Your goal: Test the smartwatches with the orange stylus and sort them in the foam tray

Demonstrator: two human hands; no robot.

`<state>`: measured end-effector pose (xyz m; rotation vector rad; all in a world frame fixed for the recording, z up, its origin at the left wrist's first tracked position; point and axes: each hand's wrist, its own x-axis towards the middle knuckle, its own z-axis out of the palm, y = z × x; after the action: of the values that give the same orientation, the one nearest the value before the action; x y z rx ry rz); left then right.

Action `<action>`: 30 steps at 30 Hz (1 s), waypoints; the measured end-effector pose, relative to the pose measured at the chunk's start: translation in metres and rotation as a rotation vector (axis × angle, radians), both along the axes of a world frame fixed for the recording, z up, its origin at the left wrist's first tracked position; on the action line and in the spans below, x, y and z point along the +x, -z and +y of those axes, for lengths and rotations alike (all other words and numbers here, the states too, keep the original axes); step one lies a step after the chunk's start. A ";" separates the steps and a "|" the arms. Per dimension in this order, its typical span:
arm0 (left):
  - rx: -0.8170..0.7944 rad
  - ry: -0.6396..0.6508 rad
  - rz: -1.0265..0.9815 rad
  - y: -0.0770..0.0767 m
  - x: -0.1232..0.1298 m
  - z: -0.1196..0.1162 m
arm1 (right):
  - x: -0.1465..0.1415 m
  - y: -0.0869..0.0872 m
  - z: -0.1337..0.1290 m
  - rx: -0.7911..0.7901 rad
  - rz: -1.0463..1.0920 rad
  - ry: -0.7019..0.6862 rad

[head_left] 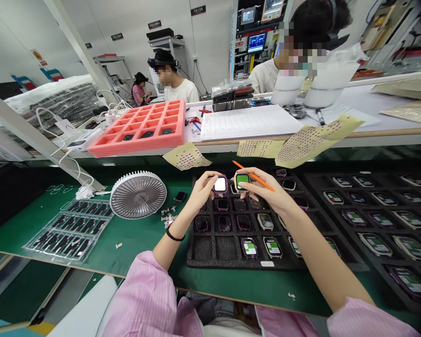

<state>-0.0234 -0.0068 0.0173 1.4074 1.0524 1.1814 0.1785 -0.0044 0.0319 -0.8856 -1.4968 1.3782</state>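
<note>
**Easy spot for a fumble**

Left hand pinches a white-screen watch, right hand grips a green-screen watch plus an orange pen, both right over the black foam tray. Crowded fingers could drop a watch, or that pen tip could scratch a screen.

Left hand: purple-cased smartwatch, screen lit white, held by its edges. Right hand: green-screened smartwatch, with orange stick lying across the fingers. Below both: black foam tray, further watches in compartments. Left of tray: white desk fan on green mat.
</note>
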 end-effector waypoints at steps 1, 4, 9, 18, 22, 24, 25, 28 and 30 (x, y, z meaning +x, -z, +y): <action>0.001 0.018 0.001 0.000 0.000 -0.001 | 0.000 0.000 0.000 0.001 0.000 0.002; 0.012 0.078 -0.011 -0.001 0.000 -0.002 | 0.000 0.000 0.001 0.007 -0.011 0.006; 0.045 0.106 -0.011 0.001 0.001 -0.001 | 0.001 0.000 0.001 0.019 -0.010 0.019; 0.004 -0.018 0.014 -0.004 0.001 -0.003 | 0.003 0.002 0.001 0.038 -0.020 0.023; -0.025 -0.038 0.015 -0.005 0.001 -0.003 | 0.003 0.002 0.001 0.048 -0.035 0.015; -0.023 -0.021 0.020 -0.005 0.001 -0.003 | 0.003 0.002 0.001 0.047 -0.037 0.014; -0.013 -0.005 0.026 -0.005 0.000 -0.003 | 0.004 0.002 0.002 0.046 -0.036 0.015; 0.034 0.069 0.042 -0.005 -0.004 -0.001 | 0.004 0.003 0.003 0.044 -0.029 0.021; 0.058 0.115 0.041 -0.004 -0.007 0.000 | 0.004 0.003 0.003 0.040 -0.021 0.026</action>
<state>-0.0300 -0.0072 0.0217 1.5228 0.9593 1.1114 0.1823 -0.0012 0.0292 -0.8942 -1.5179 1.3196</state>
